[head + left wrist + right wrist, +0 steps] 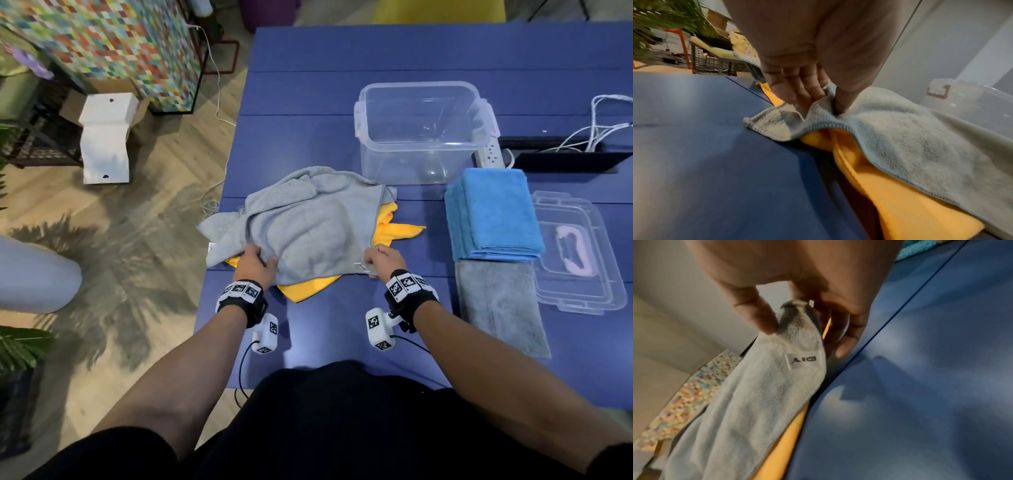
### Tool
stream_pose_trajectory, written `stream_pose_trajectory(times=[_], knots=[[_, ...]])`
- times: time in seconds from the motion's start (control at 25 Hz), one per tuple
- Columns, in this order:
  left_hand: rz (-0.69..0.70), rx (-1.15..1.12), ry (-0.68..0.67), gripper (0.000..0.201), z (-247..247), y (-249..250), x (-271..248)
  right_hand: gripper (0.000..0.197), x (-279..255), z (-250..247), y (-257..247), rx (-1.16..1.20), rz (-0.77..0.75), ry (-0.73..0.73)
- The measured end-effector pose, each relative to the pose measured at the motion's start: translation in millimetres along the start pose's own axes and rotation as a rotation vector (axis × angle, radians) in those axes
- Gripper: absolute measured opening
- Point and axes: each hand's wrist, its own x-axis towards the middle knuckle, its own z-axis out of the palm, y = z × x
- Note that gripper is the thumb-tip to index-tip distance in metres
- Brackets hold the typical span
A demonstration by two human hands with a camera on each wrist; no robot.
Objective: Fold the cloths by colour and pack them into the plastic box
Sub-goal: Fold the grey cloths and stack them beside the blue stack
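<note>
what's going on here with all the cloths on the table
A person is sorting and folding cloths. The left hand and right hand each pinch a near corner of a loose grey cloth lying over yellow cloths. Folded blue cloths and a folded grey cloth lie to the right. The clear plastic box stands empty, its lid beside it.

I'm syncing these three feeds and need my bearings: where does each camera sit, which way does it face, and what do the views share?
Head: worn on the head, looking forward and down at the blue table, plastic box, both forearms and hands.
Left wrist: looks along the left hand, which pinches the grey cloth over the yellow cloth.
Right wrist: looks along the right hand, pinching that cloth's labelled corner.
Shared: all three show the grey cloth on yellow.
</note>
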Motion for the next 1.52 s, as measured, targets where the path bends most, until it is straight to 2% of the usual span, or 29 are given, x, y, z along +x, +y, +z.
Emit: stream_pose_trajectory(times=[0.08, 0.2, 0.28, 0.32, 0.36, 0.4, 0.48, 0.56, 0.6, 0.64, 0.72, 0.8, 0.84, 0.88, 0.96, 1.08, 1.12, 1.2, 1.28, 1.36, 1.4, 1.44, 1.48, 1.52], knots=[[0.082, 0.038, -0.032, 0.051, 8, 5, 1, 0.023, -4, -6, -1, 0.033, 0.003, 0.003], [0.21, 0.257, -0.014, 0.1, 20, 23, -19, 0.017, -16, -19, -9, 0.146, -0.027, 0.085], [0.339, 0.425, -0.026, 0.116, 27, 38, -35, 0.028, -23, -26, -15, 0.286, -0.069, 0.144], [0.402, 0.512, -0.038, 0.115, 32, 41, -40, 0.038, -30, -28, -21, 0.329, -0.111, 0.162], [0.449, 0.571, -0.025, 0.104, 37, 42, -42, 0.049, -35, -29, -27, 0.349, -0.189, 0.163], [0.483, 0.558, 0.026, 0.084, 39, 45, -41, 0.056, -40, -31, -32, 0.361, -0.266, 0.15], [0.546, 0.351, 0.246, 0.042, 37, 54, -42, 0.048, -50, -34, -35, 0.341, -0.361, 0.151], [0.628, 0.165, 0.372, 0.037, 28, 67, -47, 0.035, -48, -39, -26, 0.324, -0.335, 0.258], [0.677, 0.125, 0.359, 0.038, 23, 75, -54, 0.033, -45, -42, -18, 0.327, -0.277, 0.318], [0.718, 0.118, 0.285, 0.04, 18, 82, -63, 0.031, -45, -46, -11, 0.352, -0.203, 0.359], [0.749, 0.24, -0.005, 0.046, 22, 88, -79, 0.021, -41, -59, 14, 0.306, -0.008, 0.393], [0.716, 0.469, -0.355, 0.061, 34, 76, -89, 0.022, -43, -71, 44, 0.026, 0.206, 0.347], [0.679, 0.585, -0.472, 0.072, 40, 65, -92, 0.025, -45, -77, 60, -0.111, 0.268, 0.351], [0.62, 0.686, -0.526, 0.079, 43, 53, -92, 0.027, -47, -79, 71, -0.139, 0.299, 0.383], [0.496, 0.735, -0.529, 0.079, 44, 39, -92, 0.034, -53, -81, 87, -0.22, 0.359, 0.366], [0.44, 0.702, -0.608, 0.052, 42, 38, -91, 0.041, -57, -80, 94, -0.309, 0.415, 0.21], [0.44, 0.735, -0.664, 0.043, 41, 42, -90, 0.036, -60, -78, 92, -0.33, 0.422, 0.17], [0.416, 0.729, -0.706, 0.039, 38, 42, -85, 0.024, -62, -77, 85, -0.375, 0.413, 0.114], [0.386, 0.633, -0.668, 0.044, 33, 35, -80, 0.023, -57, -78, 77, -0.336, 0.307, 0.101], [0.435, 0.582, -0.583, 0.048, 33, 25, -76, 0.026, -56, -82, 65, -0.348, 0.181, 0.066], [0.474, 0.559, -0.495, 0.053, 33, 22, -77, 0.023, -52, -85, 65, -0.368, 0.111, 0.061], [0.496, 0.54, -0.37, 0.057, 31, 20, -78, 0.011, -51, -88, 63, -0.404, 0.134, 0.012], [0.465, 0.54, -0.245, 0.061, 30, 19, -79, 0.008, -50, -88, 64, -0.427, 0.154, -0.044], [0.372, 0.535, -0.143, 0.07, 29, 20, -80, 0.02, -46, -84, 72, -0.552, 0.168, -0.083]])
